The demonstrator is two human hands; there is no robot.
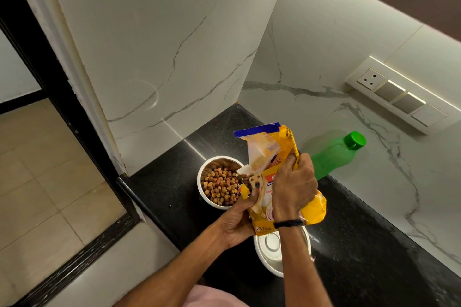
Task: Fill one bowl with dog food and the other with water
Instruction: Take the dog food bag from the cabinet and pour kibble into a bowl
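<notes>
A yellow dog food bag with a torn blue top is held upright over the black counter. My left hand grips its lower left side. My right hand grips its front and right edge higher up. Just left of the bag, a steel bowl holds brown kibble. A second steel bowl, holding nothing, sits below the bag, partly hidden by my right forearm. A green water bottle with a green cap stands behind the bag against the wall.
Marble walls close the counter's far end and right side. A switch panel with a socket is mounted on the right wall. The counter's left edge drops to a tiled floor beside a black door frame.
</notes>
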